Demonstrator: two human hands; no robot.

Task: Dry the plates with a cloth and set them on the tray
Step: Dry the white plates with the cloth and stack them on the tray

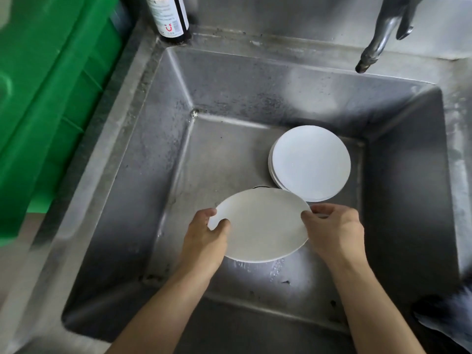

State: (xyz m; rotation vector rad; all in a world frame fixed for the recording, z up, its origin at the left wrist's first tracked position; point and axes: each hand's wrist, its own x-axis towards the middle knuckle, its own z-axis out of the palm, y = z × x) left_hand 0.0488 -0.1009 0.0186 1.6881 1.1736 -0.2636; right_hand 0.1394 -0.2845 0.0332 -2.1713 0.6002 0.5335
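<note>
A white plate [263,226] is held inside the steel sink [143,149], above its wet floor. My left hand [207,236] grips the plate's left rim, thumb on top. My right hand [332,231] pinches the right rim. Behind and to the right, a short stack of white plates [310,162] lies on the sink floor. A dark cloth [444,320] shows at the lower right edge, partly out of frame. No tray is in view.
A green plastic crate [43,98] stands on the counter left of the sink. A dark bottle with a white label [169,17] sits on the back rim. The steel tap [380,39] overhangs the sink at the upper right.
</note>
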